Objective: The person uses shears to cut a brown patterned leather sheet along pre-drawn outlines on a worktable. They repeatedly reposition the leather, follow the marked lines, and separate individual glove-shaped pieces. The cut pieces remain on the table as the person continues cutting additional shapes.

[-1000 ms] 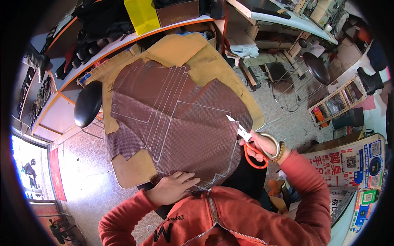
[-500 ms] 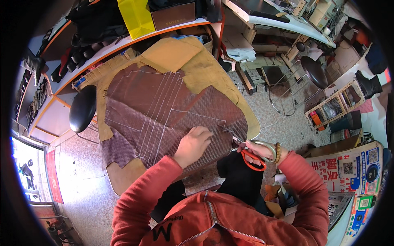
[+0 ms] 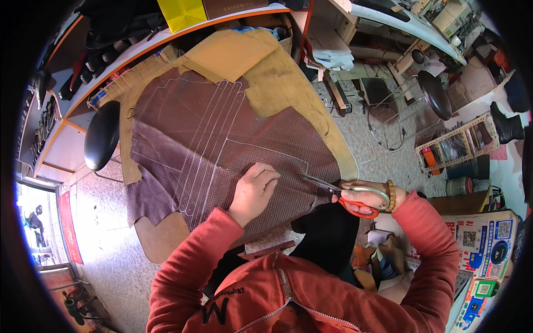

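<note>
A large sheet of dark brown textured leather (image 3: 277,130), marked with pale outlines and long narrow strips, is spread over the work table. My left hand (image 3: 254,191) rests on its near middle part, fingers curled and pressed together, apparently pinching a raised fold of it; the fingertips are partly hidden. In my right hand (image 3: 363,198) is a pair of scissors (image 3: 321,183) with red handles. The blades point left across the leather's right part, their tips close to a pale outline. How far the blades are apart is hard to make out.
Tan sheet material (image 3: 230,55) lies on the table's far end. A black round stool (image 3: 102,136) stands at its left, another stool (image 3: 434,94) farther right. Shelves with shoes and a yellow bag (image 3: 183,12) line the back. Scraps (image 3: 383,258) lie beside my right knee.
The view has shifted a little. My right hand has moved slightly right and away from me, and the scissors lie flatter. My left hand stays at about the same spot on the leather.
</note>
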`<state>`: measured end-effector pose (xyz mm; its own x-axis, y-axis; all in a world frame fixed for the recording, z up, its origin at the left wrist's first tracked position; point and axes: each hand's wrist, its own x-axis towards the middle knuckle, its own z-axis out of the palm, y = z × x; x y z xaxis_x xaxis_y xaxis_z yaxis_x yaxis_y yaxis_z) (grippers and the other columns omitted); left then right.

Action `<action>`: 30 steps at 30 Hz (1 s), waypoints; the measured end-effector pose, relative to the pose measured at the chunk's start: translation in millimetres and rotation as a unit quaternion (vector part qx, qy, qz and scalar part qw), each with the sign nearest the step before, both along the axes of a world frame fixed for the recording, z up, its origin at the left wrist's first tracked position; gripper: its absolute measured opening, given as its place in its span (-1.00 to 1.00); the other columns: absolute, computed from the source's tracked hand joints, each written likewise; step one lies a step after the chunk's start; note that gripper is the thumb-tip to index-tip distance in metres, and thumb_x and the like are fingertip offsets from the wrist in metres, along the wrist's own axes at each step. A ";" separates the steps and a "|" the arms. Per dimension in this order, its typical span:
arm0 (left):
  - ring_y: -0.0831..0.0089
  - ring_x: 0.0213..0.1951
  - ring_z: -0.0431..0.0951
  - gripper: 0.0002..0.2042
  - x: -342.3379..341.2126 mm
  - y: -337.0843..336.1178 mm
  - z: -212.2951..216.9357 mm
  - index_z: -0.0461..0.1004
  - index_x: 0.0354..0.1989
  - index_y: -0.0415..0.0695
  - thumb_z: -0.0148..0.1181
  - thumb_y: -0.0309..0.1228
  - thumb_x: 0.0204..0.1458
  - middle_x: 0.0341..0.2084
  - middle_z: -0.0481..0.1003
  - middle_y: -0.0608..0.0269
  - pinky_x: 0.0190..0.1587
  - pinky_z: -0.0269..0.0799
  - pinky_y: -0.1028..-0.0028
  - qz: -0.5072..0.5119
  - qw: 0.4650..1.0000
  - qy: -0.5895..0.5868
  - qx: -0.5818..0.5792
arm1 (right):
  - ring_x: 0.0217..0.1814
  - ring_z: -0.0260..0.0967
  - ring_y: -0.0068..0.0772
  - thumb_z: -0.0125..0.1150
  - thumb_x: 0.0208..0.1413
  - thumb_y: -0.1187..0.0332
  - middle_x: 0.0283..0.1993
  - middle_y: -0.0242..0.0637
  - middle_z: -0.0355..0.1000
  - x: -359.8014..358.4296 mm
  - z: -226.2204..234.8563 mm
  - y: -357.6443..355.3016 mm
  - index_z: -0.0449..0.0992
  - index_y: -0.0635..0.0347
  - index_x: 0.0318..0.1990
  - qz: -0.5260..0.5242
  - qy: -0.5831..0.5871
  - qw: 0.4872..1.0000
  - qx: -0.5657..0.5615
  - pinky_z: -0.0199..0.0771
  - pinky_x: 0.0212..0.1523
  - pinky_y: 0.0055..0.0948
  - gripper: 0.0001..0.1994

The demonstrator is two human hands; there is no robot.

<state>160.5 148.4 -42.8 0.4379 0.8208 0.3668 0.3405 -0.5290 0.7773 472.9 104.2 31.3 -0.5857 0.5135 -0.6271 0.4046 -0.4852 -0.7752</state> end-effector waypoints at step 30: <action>0.19 0.16 0.30 -0.64 2.2 0.6 11.2 0.49 0.03 -0.05 0.16 -0.42 0.00 0.13 0.35 0.20 0.17 0.21 0.18 -0.044 0.975 0.190 0.103 | -0.73 0.12 -0.51 -0.37 0.26 -0.30 -0.51 -0.30 0.26 -158.7 -44.4 -91.4 0.22 0.20 0.08 -0.499 0.165 0.850 -0.030 0.23 -0.67 -0.50 -0.32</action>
<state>162.6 148.9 -31.7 0.6393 0.7002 0.3178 0.5300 -0.7007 0.4776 314.2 12.8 -13.1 -0.0255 0.8308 -0.5561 -0.4671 -0.5017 -0.7281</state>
